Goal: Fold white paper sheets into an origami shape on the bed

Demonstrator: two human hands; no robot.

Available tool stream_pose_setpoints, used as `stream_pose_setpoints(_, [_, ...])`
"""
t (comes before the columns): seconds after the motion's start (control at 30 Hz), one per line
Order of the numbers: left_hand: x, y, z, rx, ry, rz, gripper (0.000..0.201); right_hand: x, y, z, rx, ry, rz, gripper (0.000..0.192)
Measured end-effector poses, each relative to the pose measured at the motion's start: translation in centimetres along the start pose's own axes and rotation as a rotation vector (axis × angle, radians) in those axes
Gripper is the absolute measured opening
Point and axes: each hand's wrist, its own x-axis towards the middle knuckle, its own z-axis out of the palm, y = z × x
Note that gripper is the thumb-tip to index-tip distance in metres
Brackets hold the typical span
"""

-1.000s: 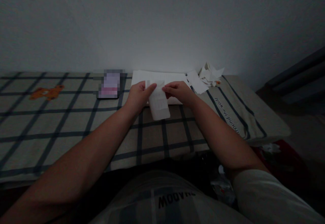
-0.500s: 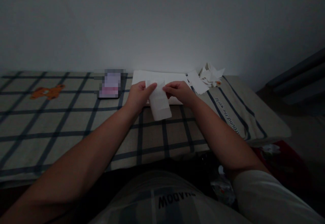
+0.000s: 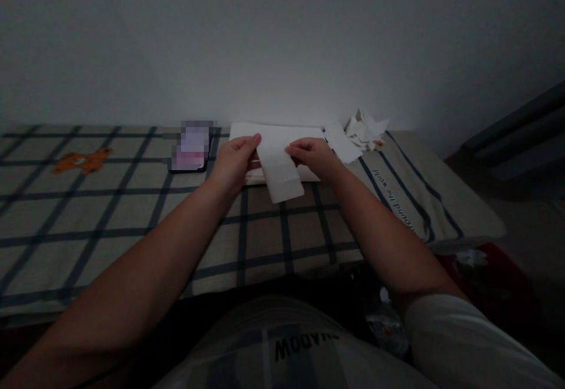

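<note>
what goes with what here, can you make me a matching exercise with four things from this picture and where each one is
Things:
1. folded white paper
2. heap of paper scraps
3. orange bear print
4. stack of white sheets

Places:
A. far left of the checked cloth
B. pinched between left hand and right hand
C. flat against the wall, behind the hands
D. far right corner, by the wall

Pairs: 1-B, 2-D, 3-A, 4-C

The checked cloth (image 3: 397,200) reads "round the world", upside down.
</note>
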Motion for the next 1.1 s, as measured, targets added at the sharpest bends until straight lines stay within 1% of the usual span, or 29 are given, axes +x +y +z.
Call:
stream_pose_setpoints(0.1, [0.26,-0.03,-0.21,0.049,0.039,0.018,0.020,-0.07,-0.10,-0.05,0.034,0.028,0.012,0.021])
stream_pose_setpoints(0.2, [0.22,0.05,-0.29,0.109,0.061,0.041,0.019,-0.09,0.03,-0.10,0.038,0.017,0.009,0.021])
stream_pose_setpoints(0.27, [0.07,0.15,-0.28,0.123,0.032,0.029,0.020,-0.03,0.22,-0.18,0.036,0.024,0.001,0.021])
stream_pose_setpoints(0.37, [-0.09,0.17,-0.25,0.105,-0.065,-0.043,0.022,0.13,0.47,-0.35,0.043,0.060,0.005,0.021])
stream_pose_setpoints(0.43, [-0.09,0.05,-0.22,0.100,-0.094,-0.087,0.023,0.22,0.54,-0.43,0.039,0.090,0.023,0.020])
stream_pose_setpoints(0.5, [-0.05,-0.12,-0.20,0.100,-0.083,-0.101,0.024,0.28,0.56,-0.45,0.029,0.104,0.030,0.021])
stream_pose_setpoints(0.77, [-0.16,-0.24,-0.04,0.028,-0.020,-0.082,0.025,0.37,0.64,-0.27,0.071,0.110,0.001,0.019])
stream_pose_setpoints(0.83, [-0.14,-0.17,-0.07,0.021,-0.048,-0.099,0.024,0.33,0.51,-0.27,0.065,0.124,0.002,0.018])
stream_pose_setpoints(0.97, [-0.06,-0.19,-0.22,0.036,-0.143,-0.173,0.023,0.34,0.37,-0.29,0.087,0.185,0.020,0.017])
stream_pose_setpoints(1.03, [-0.05,-0.31,-0.25,0.058,-0.129,-0.173,0.022,0.41,0.44,-0.29,0.103,0.190,0.020,0.017])
stream_pose_setpoints(1.1, [-0.11,-0.40,-0.21,0.084,-0.083,-0.146,0.023,0.48,0.55,-0.27,0.125,0.178,0.018,0.017])
